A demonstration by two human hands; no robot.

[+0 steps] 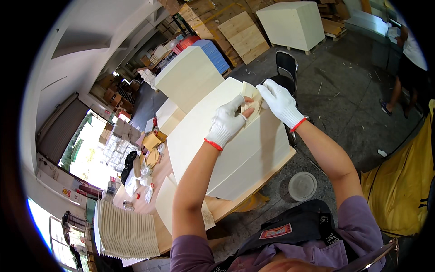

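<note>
The workshop has a dark grey floor (335,109), with a large pale block (290,27) on a pallet at the far side, a black chair (286,65) nearer, and another person (410,68) standing at the far right. In the head view, a light wooden table (144,206) bears a big stack of cream sheets (190,131), and some loose pale pieces (254,108) are at the far right part of its top, between the two gloved hands. The left hand (226,120) touches these pieces from the left, its thumb and a finger parted, their bare tips showing; whether they grip is unclear. The right hand (278,102) is at the right side of the pieces, fingers bent and close together; I cannot tell whether they pinch anything. At the near left stands a row of thin cream layers (129,231); a round grey container (302,186) is on the floor right of the table, and yellow cloth (398,177) hangs at the near right.
</note>
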